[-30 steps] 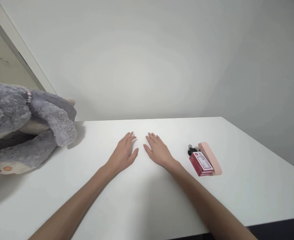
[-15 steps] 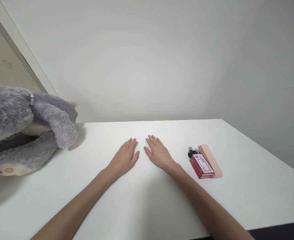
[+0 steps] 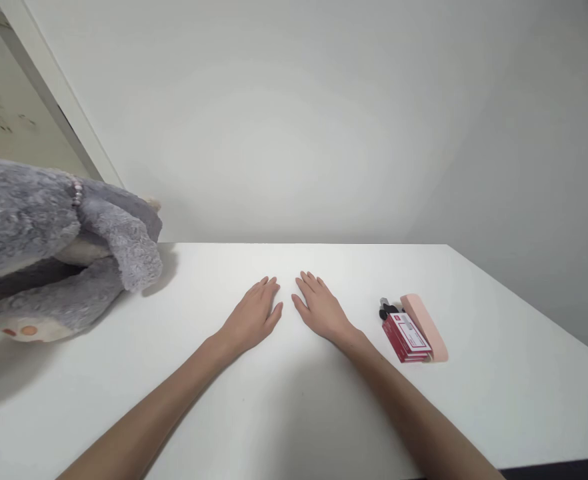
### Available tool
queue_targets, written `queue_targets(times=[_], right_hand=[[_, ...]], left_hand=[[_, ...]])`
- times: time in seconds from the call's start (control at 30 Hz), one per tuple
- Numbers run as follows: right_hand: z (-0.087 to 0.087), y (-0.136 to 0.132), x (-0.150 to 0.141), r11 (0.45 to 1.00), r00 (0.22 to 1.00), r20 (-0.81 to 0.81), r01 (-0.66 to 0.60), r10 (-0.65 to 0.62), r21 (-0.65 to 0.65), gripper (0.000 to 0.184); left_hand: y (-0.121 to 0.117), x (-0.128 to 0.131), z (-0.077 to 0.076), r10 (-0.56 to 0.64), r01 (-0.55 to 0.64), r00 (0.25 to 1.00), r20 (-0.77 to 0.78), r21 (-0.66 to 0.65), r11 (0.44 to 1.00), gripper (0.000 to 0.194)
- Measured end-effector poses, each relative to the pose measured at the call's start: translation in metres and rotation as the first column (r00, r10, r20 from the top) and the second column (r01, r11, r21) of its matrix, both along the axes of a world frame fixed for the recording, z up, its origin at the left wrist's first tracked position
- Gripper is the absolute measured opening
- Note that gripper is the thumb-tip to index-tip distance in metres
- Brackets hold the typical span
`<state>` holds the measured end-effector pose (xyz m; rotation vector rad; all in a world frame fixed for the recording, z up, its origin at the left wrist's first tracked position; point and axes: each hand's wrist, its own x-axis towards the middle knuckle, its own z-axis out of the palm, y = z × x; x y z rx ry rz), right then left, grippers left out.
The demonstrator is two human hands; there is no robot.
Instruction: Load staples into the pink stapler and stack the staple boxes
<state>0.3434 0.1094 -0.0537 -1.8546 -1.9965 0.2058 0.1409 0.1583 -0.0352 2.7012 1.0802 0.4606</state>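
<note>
Both of my hands lie palm down on the white table (image 3: pixel 274 413), a small gap between them. My left hand (image 3: pixel 254 313) is flat with its thumb held out, and holds nothing. Likewise bare, my right hand (image 3: pixel 321 307) rests with fingers stretched and thumb apart. To the right of it, red-and-white boxes (image 3: pixel 408 337) are stacked beside a long pink case (image 3: pixel 427 327). Behind the boxes sits a small black object with a clear or grey end (image 3: pixel 387 309), partly hidden; I cannot make out its kind.
A large grey plush toy (image 3: pixel 94 267) with a beaded band leans in from the left side of the table. A pale wall (image 3: pixel 294 133) rises behind the table's far edge. At the upper left is a white frame (image 3: pixel 64 87) around a beige panel.
The view has tilted and shifted slightly, so everything sits a little further right in it. Both hands stay flat in the same place on the table.
</note>
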Motion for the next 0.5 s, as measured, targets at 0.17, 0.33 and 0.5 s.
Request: queue_targets(times=[0.17, 0.33, 0.5], right_hand=[[-0.0022, 0.0012, 0.0009, 1.0, 1.0, 0.0, -0.006, 0.006, 0.012, 0.06], [-0.0034, 0.0016, 0.0015, 1.0, 1.0, 0.007, -0.006, 0.006, 0.017, 0.06], [-0.0038, 0.0017, 0.0014, 1.0, 1.0, 0.004, -0.006, 0.006, 0.019, 0.059]], left_hand=[[-0.0002, 0.0, 0.0001, -0.004, 0.004, 1.0, 0.006, 0.003, 1.0, 0.056], [0.0004, 0.0, -0.0002, -0.014, 0.014, 1.0, 0.008, -0.003, 1.0, 0.058], [0.0007, 0.0001, -0.0016, -0.018, 0.017, 1.0, 0.017, 0.003, 1.0, 0.059]])
